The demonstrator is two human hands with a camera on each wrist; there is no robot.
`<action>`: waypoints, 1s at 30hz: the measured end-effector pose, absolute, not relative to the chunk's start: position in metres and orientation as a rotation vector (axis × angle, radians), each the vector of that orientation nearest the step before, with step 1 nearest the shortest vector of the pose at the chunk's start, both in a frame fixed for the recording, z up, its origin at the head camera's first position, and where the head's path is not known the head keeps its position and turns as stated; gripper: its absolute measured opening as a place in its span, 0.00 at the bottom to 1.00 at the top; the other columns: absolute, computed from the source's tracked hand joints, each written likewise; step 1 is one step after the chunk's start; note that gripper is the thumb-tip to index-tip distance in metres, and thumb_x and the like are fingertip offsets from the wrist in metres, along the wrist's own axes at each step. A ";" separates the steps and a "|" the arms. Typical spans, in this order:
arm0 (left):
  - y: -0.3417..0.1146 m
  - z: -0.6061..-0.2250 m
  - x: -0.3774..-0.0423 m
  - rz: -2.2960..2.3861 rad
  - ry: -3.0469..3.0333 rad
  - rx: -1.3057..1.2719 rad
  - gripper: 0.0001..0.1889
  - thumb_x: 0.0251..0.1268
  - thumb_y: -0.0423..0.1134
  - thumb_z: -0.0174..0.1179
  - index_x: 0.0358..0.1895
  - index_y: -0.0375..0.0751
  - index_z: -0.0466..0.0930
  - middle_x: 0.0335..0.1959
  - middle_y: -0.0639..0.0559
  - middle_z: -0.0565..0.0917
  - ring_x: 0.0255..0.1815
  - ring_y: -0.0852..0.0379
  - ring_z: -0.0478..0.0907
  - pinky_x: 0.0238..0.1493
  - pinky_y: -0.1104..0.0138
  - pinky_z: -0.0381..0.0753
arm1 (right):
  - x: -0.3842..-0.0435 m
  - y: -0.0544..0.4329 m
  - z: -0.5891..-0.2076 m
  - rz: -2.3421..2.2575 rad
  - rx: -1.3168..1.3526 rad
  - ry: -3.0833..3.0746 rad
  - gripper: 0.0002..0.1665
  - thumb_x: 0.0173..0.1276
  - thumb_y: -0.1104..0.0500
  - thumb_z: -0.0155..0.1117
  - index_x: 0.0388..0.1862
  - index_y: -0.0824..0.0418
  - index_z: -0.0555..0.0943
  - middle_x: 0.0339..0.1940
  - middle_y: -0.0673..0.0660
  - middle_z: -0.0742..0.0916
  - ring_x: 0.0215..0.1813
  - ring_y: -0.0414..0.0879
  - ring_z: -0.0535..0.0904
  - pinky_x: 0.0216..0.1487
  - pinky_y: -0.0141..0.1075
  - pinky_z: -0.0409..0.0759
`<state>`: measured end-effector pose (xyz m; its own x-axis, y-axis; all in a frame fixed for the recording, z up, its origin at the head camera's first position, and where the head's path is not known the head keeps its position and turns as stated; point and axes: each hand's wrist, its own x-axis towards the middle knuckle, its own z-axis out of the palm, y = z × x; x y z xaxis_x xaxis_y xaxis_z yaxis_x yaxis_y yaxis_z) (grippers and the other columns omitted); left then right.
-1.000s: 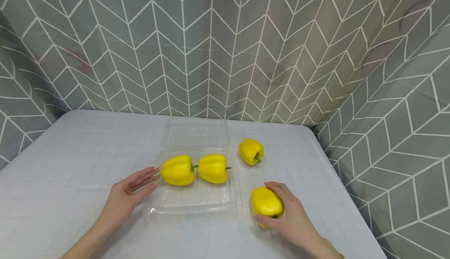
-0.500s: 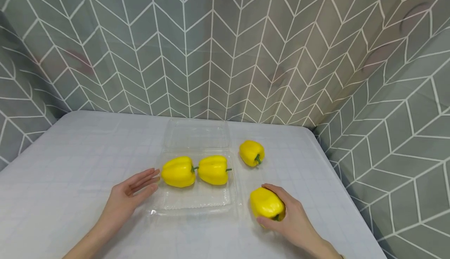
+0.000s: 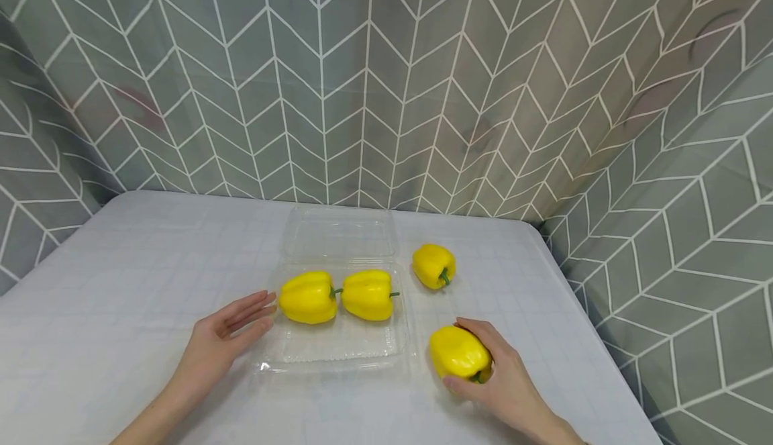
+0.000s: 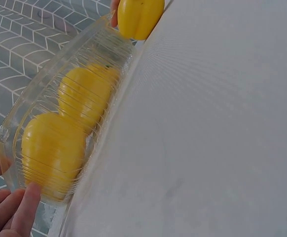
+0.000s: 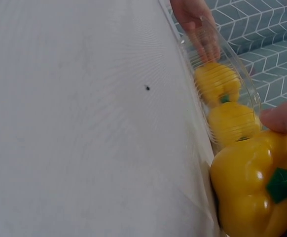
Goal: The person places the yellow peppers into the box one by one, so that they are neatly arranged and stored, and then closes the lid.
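A clear plastic clamshell container [image 3: 338,350] lies on the table with its lid folded back. Two yellow bell peppers [image 3: 307,298] [image 3: 368,295] rest in it side by side, stems pointing right. My left hand [image 3: 226,334] is at the container's left side, fingers fairly straight; in the left wrist view its fingertips [image 4: 31,195] appear to touch the clear wall. To the right of the container, my right hand [image 3: 498,378] grips another yellow bell pepper [image 3: 457,351] from its right side. Its green stem [image 5: 281,185] shows in the right wrist view.
One more yellow bell pepper [image 3: 433,265] lies right of the container, farther back, stem toward me. The clear lid [image 3: 339,233] lies flat behind the tray. A white cloth covers the table [image 3: 151,250], and a grey patterned curtain [image 3: 338,82] hangs behind it.
Over the last second, almost nothing differs. The view shifts slightly, and the pepper in my right hand turns a little. My left hand stays beside the container.
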<state>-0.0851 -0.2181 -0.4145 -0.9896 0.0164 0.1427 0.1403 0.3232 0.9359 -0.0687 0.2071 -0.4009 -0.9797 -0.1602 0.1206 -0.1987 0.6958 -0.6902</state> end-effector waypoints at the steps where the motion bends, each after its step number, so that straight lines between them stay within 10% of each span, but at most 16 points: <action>1: -0.218 -0.414 -0.085 -1.761 -2.470 -0.148 0.29 0.68 0.45 0.65 0.70 0.41 0.72 0.64 0.49 0.81 0.57 0.72 0.80 0.52 0.80 0.79 | -0.069 0.207 -0.402 1.167 0.300 -2.842 0.51 0.45 0.44 0.85 0.69 0.48 0.72 0.60 0.35 0.78 0.56 0.36 0.77 0.61 0.37 0.79; 30: -0.217 -0.413 -0.085 -1.770 -2.492 -0.127 0.29 0.69 0.46 0.65 0.70 0.41 0.71 0.65 0.48 0.80 0.57 0.74 0.79 0.51 0.80 0.79 | -0.069 0.208 -0.405 1.136 0.292 -2.785 0.49 0.46 0.42 0.85 0.67 0.47 0.74 0.59 0.35 0.78 0.57 0.35 0.77 0.62 0.37 0.79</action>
<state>-0.0852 -0.2171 -0.4128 -0.9932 0.0198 0.1148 0.1149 0.3280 0.9377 -0.0692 0.2084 -0.4051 -0.9743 -0.1326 0.1823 -0.2223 0.6998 -0.6789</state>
